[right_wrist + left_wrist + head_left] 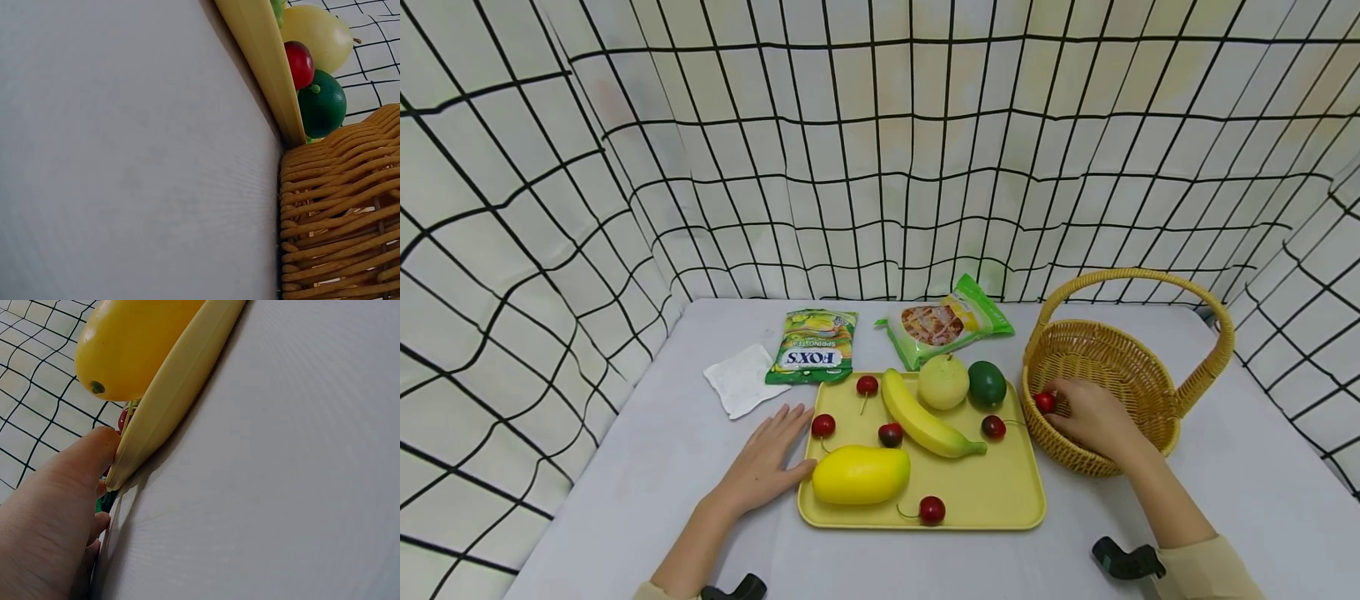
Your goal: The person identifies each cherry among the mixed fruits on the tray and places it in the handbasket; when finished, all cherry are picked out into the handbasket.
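Note:
Over the near left part of the wicker basket [1093, 333], my right hand [1093, 417] pinches a red cherry [1045, 402] beside the inner wall. That hand does not show in the right wrist view, where the basket's woven side [344, 219] fills the lower right. My left hand [766, 462] lies with fingers spread at the left edge of the yellow tray [977, 500], thumb touching its rim [162, 406]. Closest to it are a yellow mango [861, 475] and a cherry [823, 426]. A banana [925, 421] lies mid-tray among several cherries [932, 510].
A pale round pear [943, 382] and a dark green fruit [987, 384] sit at the tray's back right. Behind it lie a green Fox's candy bag [814, 343], a green snack packet [940, 323] and a white tissue [741, 382]. Black netting [880, 175] surrounds the table.

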The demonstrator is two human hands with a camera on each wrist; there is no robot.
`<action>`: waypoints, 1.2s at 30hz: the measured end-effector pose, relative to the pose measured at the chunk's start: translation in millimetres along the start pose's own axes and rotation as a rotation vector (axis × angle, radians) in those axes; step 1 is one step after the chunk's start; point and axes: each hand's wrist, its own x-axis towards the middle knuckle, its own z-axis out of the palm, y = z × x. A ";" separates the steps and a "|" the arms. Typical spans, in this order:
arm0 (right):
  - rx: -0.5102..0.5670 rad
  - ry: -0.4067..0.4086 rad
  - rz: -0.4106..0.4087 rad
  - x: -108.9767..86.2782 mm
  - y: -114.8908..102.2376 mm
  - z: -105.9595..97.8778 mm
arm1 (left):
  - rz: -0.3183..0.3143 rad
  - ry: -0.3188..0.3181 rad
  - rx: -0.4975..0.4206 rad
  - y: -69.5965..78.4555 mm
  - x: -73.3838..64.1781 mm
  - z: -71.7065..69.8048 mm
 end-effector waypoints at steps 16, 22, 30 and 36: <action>0.030 -0.021 -0.002 1.2 -1.0 -1.6 | 0.000 0.000 -0.004 0.9 -0.1 -1.8; 0.037 -0.008 -0.004 -0.1 -0.4 -1.5 | -0.002 0.003 -0.005 1.2 -0.1 -1.6; 0.023 -0.008 -0.008 -0.6 0.2 -2.9 | -0.009 0.001 -0.004 2.6 -0.4 -1.6; 0.011 0.017 0.001 -4.7 -1.2 -3.8 | -0.007 0.001 -0.006 2.1 -0.2 -1.4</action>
